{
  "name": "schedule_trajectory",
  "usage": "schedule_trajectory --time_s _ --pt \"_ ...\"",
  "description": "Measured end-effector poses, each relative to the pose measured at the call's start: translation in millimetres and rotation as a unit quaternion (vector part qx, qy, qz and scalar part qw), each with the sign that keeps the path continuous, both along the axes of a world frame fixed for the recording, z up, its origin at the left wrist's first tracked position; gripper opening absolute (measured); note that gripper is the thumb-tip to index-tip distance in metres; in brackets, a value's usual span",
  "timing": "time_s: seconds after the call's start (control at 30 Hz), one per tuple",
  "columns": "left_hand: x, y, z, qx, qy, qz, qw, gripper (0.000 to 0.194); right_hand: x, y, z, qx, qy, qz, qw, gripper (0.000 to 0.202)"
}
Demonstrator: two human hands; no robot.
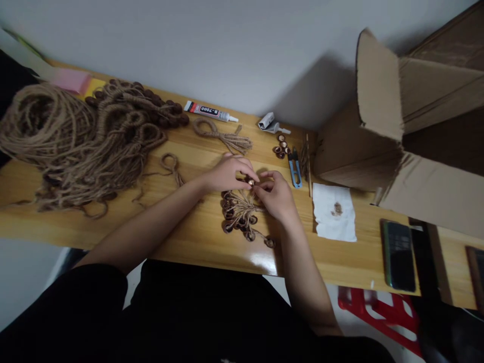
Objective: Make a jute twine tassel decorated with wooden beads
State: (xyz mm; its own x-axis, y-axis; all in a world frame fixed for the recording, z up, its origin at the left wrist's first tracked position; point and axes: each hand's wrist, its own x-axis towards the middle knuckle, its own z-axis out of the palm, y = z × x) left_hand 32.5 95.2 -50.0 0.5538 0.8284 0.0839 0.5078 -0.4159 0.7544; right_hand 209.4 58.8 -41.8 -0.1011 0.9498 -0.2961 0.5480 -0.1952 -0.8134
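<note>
My left hand pinches a small brown nutshell cup with a pale inside between thumb and fingers. From the other side my right hand meets it, its thumb and fingertips closed close to the same cup; whether they grip the cup or a cord end is too small to tell. Below both hands lies a bundle of jute cords fanned out on the table, with brown shell cups at the cord ends. To the right are several loose shell cups and blue thread snips.
A big heap of jute cord fills the left side. Along the wall lie a glue tube, a tied cord tassel and a crumpled tube. An open cardboard box, a stained tissue and a phone are at right.
</note>
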Motion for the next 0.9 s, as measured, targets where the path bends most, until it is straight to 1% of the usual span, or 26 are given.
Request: schedule_trajectory --time_s 0.2,0.4,0.6,0.73,0.9 --pt "-0.4 0.0 0.8 -0.005 -0.024 -0.011 1.000 0.019 0.6 -0.4 -2.0 0.004 0.007 0.003 1.000 0.033" --pt "-0.6 0.2 2.0 -0.014 -0.030 -0.013 0.999 0.018 0.6 0.1 -2.0 0.010 0.005 0.007 1.000 0.033" --pt "-0.5 -0.7 1.4 -0.004 -0.011 -0.004 1.000 0.019 -0.8 -1.0 2.8 -0.001 -0.002 0.006 1.000 0.030" --pt "-0.6 -0.8 -0.3 0.003 -0.005 -0.006 1.000 0.019 -1.3 -0.9 2.5 0.001 0.004 0.002 1.000 0.028" --pt "-1.1 -0.1 -0.8 0.002 0.002 -0.011 1.000 0.021 -2.3 -1.2 1.8 0.013 -0.013 -0.002 1.000 0.024"
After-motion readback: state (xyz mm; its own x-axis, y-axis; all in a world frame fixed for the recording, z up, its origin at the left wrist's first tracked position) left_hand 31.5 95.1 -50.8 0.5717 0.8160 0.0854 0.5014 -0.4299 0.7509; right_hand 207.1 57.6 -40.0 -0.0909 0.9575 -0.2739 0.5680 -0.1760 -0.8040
